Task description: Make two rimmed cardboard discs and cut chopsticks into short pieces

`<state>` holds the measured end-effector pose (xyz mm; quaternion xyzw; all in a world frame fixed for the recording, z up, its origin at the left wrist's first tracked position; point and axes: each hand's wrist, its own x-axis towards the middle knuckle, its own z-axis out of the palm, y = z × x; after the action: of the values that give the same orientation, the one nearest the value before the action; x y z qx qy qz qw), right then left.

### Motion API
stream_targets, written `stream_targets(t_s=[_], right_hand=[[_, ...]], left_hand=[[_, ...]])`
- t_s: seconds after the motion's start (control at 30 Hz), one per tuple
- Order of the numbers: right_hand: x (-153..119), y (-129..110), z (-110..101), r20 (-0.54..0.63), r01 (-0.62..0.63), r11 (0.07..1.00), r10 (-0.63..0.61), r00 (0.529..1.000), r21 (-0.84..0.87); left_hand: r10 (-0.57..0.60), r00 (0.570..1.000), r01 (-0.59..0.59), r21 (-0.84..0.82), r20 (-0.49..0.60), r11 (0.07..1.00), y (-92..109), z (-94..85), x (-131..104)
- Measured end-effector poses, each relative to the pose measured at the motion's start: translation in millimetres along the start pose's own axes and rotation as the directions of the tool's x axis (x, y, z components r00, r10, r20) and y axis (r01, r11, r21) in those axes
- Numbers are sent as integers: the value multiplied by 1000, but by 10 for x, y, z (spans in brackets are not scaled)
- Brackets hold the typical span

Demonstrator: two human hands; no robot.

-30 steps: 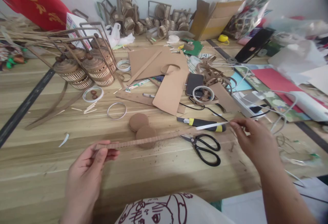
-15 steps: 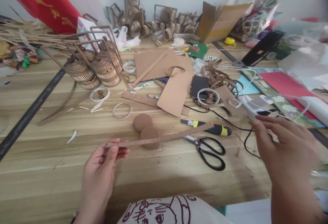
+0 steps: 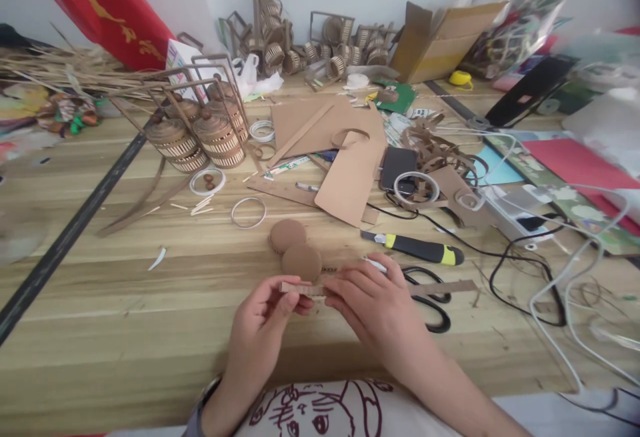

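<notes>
1. Fingers (image 3: 271,285) of our left hand (image 3: 260,320) are bending nearly closed, thumb against forefinger, pinching one end of a brown cardboard strip (image 3: 443,288).
2. Right beside them, the fingers of our right hand (image 3: 377,303) are bunching together and gripping the same strip; a white scrap (image 3: 375,264) is showing at their upper side.
3. Our strip is running almost level in front of us, passing behind the right hand and reaching out to the right across the scissors.
4. On the left of the wooden table (image 3: 125,290), small lidded buckets (image 3: 220,142) are standing upright, and a roll of tape (image 3: 195,185) is lying flat with brown beads inside its ring.
5. Just beyond our left fingers, two round cardboard pieces (image 3: 301,262) are lying, the nearer one overlapping the other in our view.
6. Past our right hand, a cutter (image 3: 423,248) is lying, and scissors (image 3: 446,321) are lying partly hidden, their black handles showing.
7. Farther right, a white power strip (image 3: 505,213) is lying near loose cords (image 3: 555,322).
</notes>
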<state>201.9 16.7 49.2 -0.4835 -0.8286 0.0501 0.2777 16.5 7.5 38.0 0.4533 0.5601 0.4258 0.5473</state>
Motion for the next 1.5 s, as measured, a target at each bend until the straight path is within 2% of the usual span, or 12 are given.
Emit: stream_targets(t_s=[0.1, 0.2, 0.3, 0.37, 0.47, 0.57, 0.83, 0.97, 1.1, 1.17, 1.33, 1.5], right_hand=[[-86, 85, -56, 71, -16, 1000, 17, 997, -8], [-236, 176, -159, 222, -62, 995, 77, 972, -73], [-399, 239, -202, 415, -150, 987, 162, 896, -60], [-478, 273, -191, 469, -200, 980, 187, 863, -22], [-515, 363, -161, 452, -238, 971, 228, 862, -36], [-479, 537, -151, 382, -247, 964, 265, 885, -96], [-383, 901, -151, 322, -206, 962, 255, 912, -178], [-356, 767, -138, 354, -178, 966, 236, 905, -189], [-344, 639, -141, 344, -116, 948, 218, 913, -296], [-339, 587, -154, 337, -97, 935, 218, 916, -341], [-297, 461, -150, 386, -67, 912, 237, 892, -405], [-220, 387, -26, 378, -37, 925, 191, 906, -377]], left_hand=[[-18, 993, 9, 77, 120, 997, -24, -54, 35], [15, 995, -45, 326, 96, 944, -79, -163, 134], [94, 996, -74, 666, 5, 742, -136, -201, 270], [163, 986, -133, 808, 46, 574, -165, -147, 348], [245, 953, -263, 894, 180, 364, -189, 14, 444], [277, 924, -341, 893, 262, 292, -186, 165, 563], [258, 946, -314, 756, 198, 574, -123, 206, 847], [271, 948, -297, 760, 164, 578, -138, 237, 794], [323, 927, -331, 820, 190, 467, -153, 373, 753], [325, 922, -351, 808, 210, 473, -132, 414, 764], [261, 949, -311, 650, 177, 693, 47, 258, 739], [190, 951, -283, 448, 242, 848, 174, 46, 471]])
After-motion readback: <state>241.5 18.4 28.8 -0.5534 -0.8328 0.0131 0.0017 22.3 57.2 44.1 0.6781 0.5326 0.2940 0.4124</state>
